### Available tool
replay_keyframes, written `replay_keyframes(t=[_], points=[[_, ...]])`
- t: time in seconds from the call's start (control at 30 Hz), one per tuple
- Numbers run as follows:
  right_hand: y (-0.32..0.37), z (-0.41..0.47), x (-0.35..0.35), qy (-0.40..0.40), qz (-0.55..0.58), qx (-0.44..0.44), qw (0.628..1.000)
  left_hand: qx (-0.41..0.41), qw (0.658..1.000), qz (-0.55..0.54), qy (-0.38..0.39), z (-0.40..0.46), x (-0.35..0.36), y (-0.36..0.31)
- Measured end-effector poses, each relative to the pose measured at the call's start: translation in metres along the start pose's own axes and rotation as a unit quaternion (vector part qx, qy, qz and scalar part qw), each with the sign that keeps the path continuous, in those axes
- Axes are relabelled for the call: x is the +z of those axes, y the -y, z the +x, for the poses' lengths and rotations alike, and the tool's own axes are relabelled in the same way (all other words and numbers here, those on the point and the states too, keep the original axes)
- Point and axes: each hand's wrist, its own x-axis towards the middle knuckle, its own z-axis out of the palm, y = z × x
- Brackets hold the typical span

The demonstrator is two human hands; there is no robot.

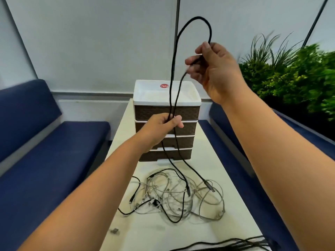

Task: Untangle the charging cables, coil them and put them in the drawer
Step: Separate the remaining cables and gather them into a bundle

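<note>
A black charging cable [173, 57] loops high in the air between my hands. My right hand [212, 67] pinches its upper part, raised to the right above the drawer unit. My left hand [163, 126] grips two strands of it lower down, in front of the drawers. Both plug ends hang down over a tangled pile of grey and black cables [179, 196] on the white table [235, 211]. The brown drawer unit [188, 113] with a white top stands at the table's far end, all drawers closed.
Blue cushioned benches [54, 151] flank the narrow table on both sides. Green plants [299, 75] stand behind the right bench. More black cables [235, 244] lie at the table's near edge, and a small adapter [114, 230] sits near the left edge.
</note>
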Motion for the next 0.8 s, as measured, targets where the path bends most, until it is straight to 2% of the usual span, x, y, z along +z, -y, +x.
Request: replay_keyframes(t=[0.1, 0.2, 0.3, 0.4, 0.57, 0.67, 0.73, 0.8], points=[[0.008, -0.010, -0.025, -0.043, -0.102, -0.015, 0.994, 0.016, 0.999, -0.031, 0.032, -0.013, 0.003, -0.001], [0.016, -0.027, -0.063, -0.070, -0.125, 0.000, 0.990, 0.038, 0.995, -0.071, 0.064, -0.029, 0.008, 0.002], [0.027, -0.054, -0.115, -0.037, -0.160, 0.020, 0.986, 0.044, 0.986, -0.149, 0.055, -0.042, -0.001, 0.007], [0.028, -0.085, -0.171, -0.003, -0.226, 0.038, 0.973, 0.043, 0.982, -0.182, 0.029, -0.057, -0.016, 0.011], [0.005, -0.138, -0.225, 0.041, -0.339, 0.107, 0.934, -0.006, 1.000, -0.010, -0.023, -0.086, -0.014, 0.025], [-0.009, -0.163, -0.243, 0.081, -0.367, 0.148, 0.915, -0.039, 0.993, 0.107, -0.019, -0.102, -0.003, 0.022], [-0.019, -0.180, -0.254, 0.099, -0.373, 0.173, 0.906, -0.022, 0.983, 0.183, -0.011, -0.114, 0.003, 0.019], [-0.034, -0.197, -0.268, 0.128, -0.389, 0.214, 0.887, -0.017, 0.977, 0.212, -0.024, -0.125, 0.008, 0.015]])
